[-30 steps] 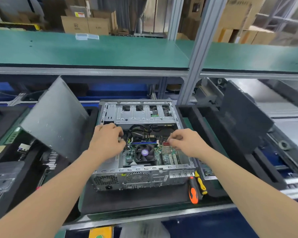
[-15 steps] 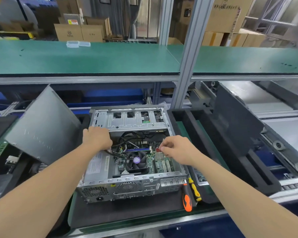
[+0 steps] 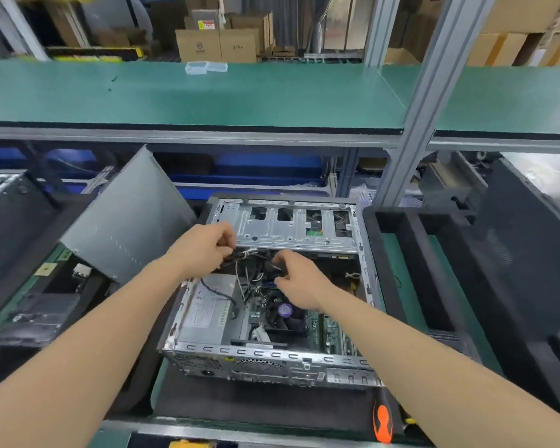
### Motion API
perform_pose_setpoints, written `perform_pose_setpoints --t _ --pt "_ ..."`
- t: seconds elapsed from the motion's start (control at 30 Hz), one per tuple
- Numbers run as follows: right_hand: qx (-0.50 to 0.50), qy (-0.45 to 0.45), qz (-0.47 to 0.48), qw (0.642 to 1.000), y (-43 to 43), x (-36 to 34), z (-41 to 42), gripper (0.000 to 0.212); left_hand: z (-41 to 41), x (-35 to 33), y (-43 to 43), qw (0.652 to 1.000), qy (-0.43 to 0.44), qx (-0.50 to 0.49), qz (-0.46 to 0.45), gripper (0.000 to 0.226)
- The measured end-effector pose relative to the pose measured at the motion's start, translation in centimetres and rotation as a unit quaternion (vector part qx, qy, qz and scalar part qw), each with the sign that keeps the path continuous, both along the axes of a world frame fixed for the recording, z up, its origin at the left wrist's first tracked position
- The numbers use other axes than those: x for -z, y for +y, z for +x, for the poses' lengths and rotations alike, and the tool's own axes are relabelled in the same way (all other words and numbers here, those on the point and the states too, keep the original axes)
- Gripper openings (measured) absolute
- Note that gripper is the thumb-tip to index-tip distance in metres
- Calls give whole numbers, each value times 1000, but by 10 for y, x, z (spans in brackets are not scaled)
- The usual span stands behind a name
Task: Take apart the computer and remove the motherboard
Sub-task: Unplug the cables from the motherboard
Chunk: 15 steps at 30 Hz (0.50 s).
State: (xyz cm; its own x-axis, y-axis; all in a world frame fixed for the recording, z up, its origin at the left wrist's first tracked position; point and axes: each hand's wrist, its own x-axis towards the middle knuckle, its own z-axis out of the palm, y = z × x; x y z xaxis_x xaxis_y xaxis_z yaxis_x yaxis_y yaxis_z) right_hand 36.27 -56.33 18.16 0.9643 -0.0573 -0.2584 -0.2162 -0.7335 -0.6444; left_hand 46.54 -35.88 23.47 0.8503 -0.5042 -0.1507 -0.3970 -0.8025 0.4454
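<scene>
My left hand: fingers curled round cable bundle beyond CPU fan. My right hand pinches same bundle nearer fan. Pull by plug, not wires; ease straight out.

1. Computer case, centre: bare sheet metal, dull silver, with a perforated lower edge.
2. Side panel, centre left: grey metal with a matt, faintly grained face.
3. Power supply: smooth grey metal with a white paper label.
4. Motherboard: green circuit board. Its fan is black plastic with a glossy purple sticker.
5. Cables: black and white plastic sheathing.
6. Shelf, upper half: smooth, matt green mat.
7. Trays, right: black, matt and foam-like.
8. Screwdriver handle, bottom right: glossy orange and black plastic.
9. Boxes, top: matt brown cardboard.
10. Post, upper right: satin grey metal, ribbed.
</scene>
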Motion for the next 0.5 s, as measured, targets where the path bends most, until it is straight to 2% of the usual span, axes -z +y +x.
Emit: perform_pose_setpoints --t 0.07,0.2,0.27,0.33,0.37,0.43,0.5 --pt "23 -9 24 999 3 5 8 36 -2 -9 5 1000 -4 10 -28 24" --pt "68 -85 69 992 0 7 14 61 -10 -20 0 995 9 40 -86 22" --pt "46 -103 56 992 -5 5 17 51 -11 -24 -8 993 2 43 -112 24" --pt "36 -101 66 992 -13 3 20 24 -10 -27 -16 991 -3 35 -132 24" --pt "41 -97 71 992 -17 2 20 17 -8 -28 -20 990 -8 33 -137 24" --pt "56 -81 87 991 -24 2 17 17 -6 -28 -26 991 -28 43 -127 26" --pt "78 -62 123 987 -29 2 13 32 -5 -25 -29 991 -43 53 -115 26"
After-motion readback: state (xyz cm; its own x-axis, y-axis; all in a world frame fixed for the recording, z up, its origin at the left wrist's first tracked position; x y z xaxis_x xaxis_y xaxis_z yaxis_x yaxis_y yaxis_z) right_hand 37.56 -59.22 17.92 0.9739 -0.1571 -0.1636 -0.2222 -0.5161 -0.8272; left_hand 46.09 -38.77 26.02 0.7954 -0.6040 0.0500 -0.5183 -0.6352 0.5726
